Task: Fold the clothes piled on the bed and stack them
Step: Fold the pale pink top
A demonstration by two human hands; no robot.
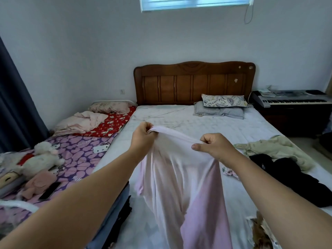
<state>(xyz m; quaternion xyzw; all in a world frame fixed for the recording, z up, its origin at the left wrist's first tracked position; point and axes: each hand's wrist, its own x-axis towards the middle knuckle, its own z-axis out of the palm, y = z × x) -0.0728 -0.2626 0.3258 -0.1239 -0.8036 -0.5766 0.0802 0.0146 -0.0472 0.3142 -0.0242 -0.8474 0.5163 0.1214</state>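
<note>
Pink garment [179,177] is up in the air over the bed [206,126], left hand [143,137] and right hand [213,146] both pinched tight on its top edge, rest hanging down. Not folded yet imo. Further right, a black piece [291,178] and a greenish one [276,148] lie crumpled. No stack that I can see, so it's early days.

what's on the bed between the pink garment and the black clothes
In the head view, a small floral-print item lies on the white sheet between pink garment and black clothes.
</note>
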